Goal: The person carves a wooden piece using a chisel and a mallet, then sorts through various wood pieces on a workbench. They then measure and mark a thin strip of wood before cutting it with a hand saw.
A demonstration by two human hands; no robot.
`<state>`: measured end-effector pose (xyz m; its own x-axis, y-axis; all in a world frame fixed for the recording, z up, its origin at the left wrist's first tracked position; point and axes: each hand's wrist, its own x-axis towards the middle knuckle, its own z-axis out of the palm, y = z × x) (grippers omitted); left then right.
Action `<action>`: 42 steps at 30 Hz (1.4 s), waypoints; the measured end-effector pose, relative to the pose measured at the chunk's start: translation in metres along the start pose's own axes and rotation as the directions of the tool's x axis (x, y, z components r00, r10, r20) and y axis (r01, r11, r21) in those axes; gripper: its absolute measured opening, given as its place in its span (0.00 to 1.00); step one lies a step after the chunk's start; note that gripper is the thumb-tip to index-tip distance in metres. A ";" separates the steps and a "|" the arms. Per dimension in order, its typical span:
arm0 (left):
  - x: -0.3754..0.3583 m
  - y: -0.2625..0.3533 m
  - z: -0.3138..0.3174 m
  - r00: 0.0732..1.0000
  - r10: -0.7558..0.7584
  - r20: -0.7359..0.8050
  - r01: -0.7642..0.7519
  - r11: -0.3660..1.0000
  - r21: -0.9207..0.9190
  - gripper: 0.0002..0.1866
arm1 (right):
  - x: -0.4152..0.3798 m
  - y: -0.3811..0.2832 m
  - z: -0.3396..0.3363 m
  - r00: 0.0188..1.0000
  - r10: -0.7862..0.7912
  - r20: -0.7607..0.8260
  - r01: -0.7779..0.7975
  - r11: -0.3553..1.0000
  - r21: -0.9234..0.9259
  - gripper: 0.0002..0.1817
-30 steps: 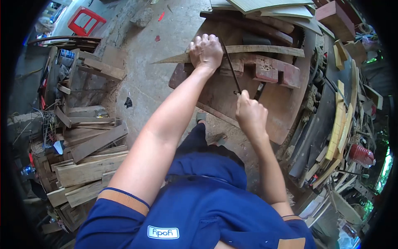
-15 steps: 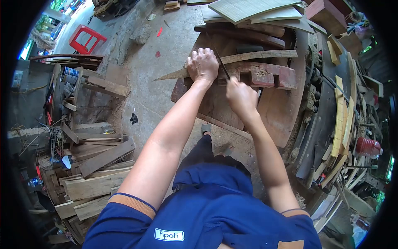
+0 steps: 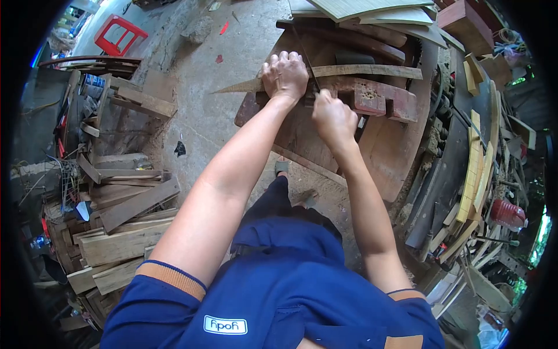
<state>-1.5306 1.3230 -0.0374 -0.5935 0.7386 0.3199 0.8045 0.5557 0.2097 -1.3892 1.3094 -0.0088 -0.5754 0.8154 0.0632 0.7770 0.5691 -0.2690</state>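
Observation:
My left hand (image 3: 285,75) is closed over a long, thin wooden strip (image 3: 372,71), which tapers to a point on the left. My right hand (image 3: 335,118) grips the handle of a narrow, dark saw (image 3: 304,51). The saw lies across the strip just right of my left hand, its far end pointing away from me. Beneath the strip is a worn reddish wooden block (image 3: 369,98) with notches, on a brown wooden work surface (image 3: 386,152).
Pale boards (image 3: 372,13) are piled at the far edge. Stacked planks (image 3: 125,241) lie at left, and a red plastic stool (image 3: 120,36) stands far left. Yellowish wood strips (image 3: 469,174) and a red jug (image 3: 508,213) are at right.
My right hand has moved slightly up and left relative to the work surface, with the saw further across the strip. My left hand stays on the strip. The whole view has shifted slightly.

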 end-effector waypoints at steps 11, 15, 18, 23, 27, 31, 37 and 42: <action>0.003 -0.002 0.004 1.000 0.017 -0.019 -0.017 1.000 0.012 0.15 | -0.008 0.004 0.000 1.000 -0.003 0.023 0.003 1.000 -0.016 0.08; 0.003 -0.002 0.007 0.999 0.011 -0.048 -0.011 1.000 0.002 0.15 | -0.072 0.014 -0.030 0.989 0.047 0.144 -0.040 0.998 -0.051 0.09; -0.004 -0.006 0.010 0.999 0.017 -0.048 -0.017 1.000 0.004 0.15 | -0.060 0.013 -0.031 0.995 0.023 0.100 -0.020 0.999 -0.037 0.08; 0.000 -0.002 0.008 1.000 -0.001 -0.026 0.001 1.000 0.009 0.16 | -0.008 0.004 -0.004 1.000 0.008 0.027 -0.008 1.000 0.000 0.08; 0.000 -0.002 0.007 0.999 -0.002 -0.042 0.003 1.000 0.020 0.16 | -0.068 0.016 -0.029 0.991 0.030 0.131 -0.025 0.999 -0.042 0.07; 0.001 0.000 0.001 1.000 -0.001 -0.002 0.001 1.000 -0.024 0.16 | -0.029 0.015 -0.016 0.996 -0.011 0.086 0.010 1.000 0.011 0.08; 0.002 0.000 0.004 1.000 0.013 -0.021 -0.013 1.000 -0.024 0.16 | -0.041 0.008 -0.018 0.997 0.018 0.077 -0.017 1.000 -0.010 0.09; 0.002 -0.004 0.007 0.999 0.034 -0.035 -0.034 0.999 0.001 0.16 | -0.044 0.009 -0.027 0.990 0.027 0.136 -0.023 0.999 -0.029 0.09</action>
<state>-1.5351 1.3257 -0.0442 -0.5645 0.7431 0.3595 0.8243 0.5307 0.1974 -1.3499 1.2820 0.0120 -0.5836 0.8085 -0.0754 0.7972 0.5528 -0.2426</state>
